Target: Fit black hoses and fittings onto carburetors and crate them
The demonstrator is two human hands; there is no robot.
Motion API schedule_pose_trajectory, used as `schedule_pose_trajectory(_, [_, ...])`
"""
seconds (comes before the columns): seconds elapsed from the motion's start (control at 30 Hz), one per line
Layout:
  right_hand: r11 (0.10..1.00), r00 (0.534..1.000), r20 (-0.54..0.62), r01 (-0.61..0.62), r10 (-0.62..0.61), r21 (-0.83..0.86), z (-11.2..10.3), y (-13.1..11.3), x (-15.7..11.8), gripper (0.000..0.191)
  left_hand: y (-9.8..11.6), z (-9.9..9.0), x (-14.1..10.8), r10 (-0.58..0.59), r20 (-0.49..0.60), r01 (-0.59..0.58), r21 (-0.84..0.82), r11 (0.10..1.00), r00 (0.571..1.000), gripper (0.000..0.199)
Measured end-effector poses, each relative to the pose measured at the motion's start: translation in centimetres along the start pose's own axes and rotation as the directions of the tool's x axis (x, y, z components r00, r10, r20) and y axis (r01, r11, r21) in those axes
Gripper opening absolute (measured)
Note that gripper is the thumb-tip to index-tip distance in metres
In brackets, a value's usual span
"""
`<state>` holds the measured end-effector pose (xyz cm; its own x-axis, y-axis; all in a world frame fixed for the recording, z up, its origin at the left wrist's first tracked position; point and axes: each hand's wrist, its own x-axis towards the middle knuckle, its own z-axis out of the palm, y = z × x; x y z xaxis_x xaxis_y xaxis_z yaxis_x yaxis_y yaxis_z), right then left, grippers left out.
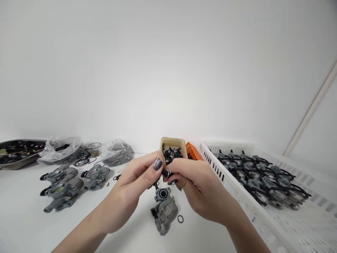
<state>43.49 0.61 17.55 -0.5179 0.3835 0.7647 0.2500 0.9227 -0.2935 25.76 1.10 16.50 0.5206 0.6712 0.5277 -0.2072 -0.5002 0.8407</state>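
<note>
My left hand [142,177] and my right hand [197,182] meet at the centre, both closed on a short black tube [165,173] with a small metal clip [169,171] round it. Just below them, a grey metal carburetor [165,212] lies on the white table [131,232]. A black rubber ring [180,219] is on the table at its right side. My fingers hide part of the tube and the top of the carburetor.
Three more carburetors [61,193] stand at the left. Behind are a dark metal tray [22,162], plastic bags of parts [117,153], a cream bin [174,141] and an orange basket [193,151]. A white crate [263,225] on the right holds several carburetors with black hoses.
</note>
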Motion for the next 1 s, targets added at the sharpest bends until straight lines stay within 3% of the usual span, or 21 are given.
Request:
schedule_pose_trajectory(0.17, [0.999,1.000,0.016,-0.009,0.009,0.044,0.1,-0.1,0.0,0.022,0.3,0.2,0.1,-0.035,-0.110,0.028,-0.067,0.997,0.993,0.027])
schedule_pose_trajectory(0.37, [0.957,0.987,0.083,-0.157,0.141,0.244,0.3,0.1,-0.2,0.022,-0.2,0.7,0.6,0.129,-0.208,-0.149,-0.084,0.985,0.970,0.020])
schedule_pose_trajectory(0.47, [0.883,0.980,0.105,-0.199,0.170,0.425,0.6,0.5,-0.1,0.024,-0.8,0.4,0.6,0.234,-0.308,-0.236,0.032,0.971,0.922,0.008])
schedule_pose_trajectory(0.53, [0.834,0.979,0.111,-0.205,0.173,0.512,0.7,0.8,-0.1,0.024,-1.0,0.3,0.6,0.291,-0.344,-0.264,0.125,0.956,0.893,0.010])
schedule_pose_trajectory(0.63, [0.787,0.979,0.142,-0.204,0.149,0.582,0.6,1.4,0.0,0.024,-1.0,0.4,0.6,0.329,-0.330,-0.287,0.171,0.943,0.885,0.016])
schedule_pose_trajectory(0.77, [0.800,0.980,0.156,-0.193,0.125,0.569,0.5,2.2,-0.1,0.025,-0.8,0.7,0.5,0.347,-0.279,-0.301,0.194,0.933,0.895,0.023])
schedule_pose_trajectory(1.0, [0.784,0.976,0.167,-0.214,0.143,0.582,0.7,3.1,0.0,0.026,-0.7,0.5,0.2,0.411,-0.282,-0.266,0.435,0.860,0.867,0.024])
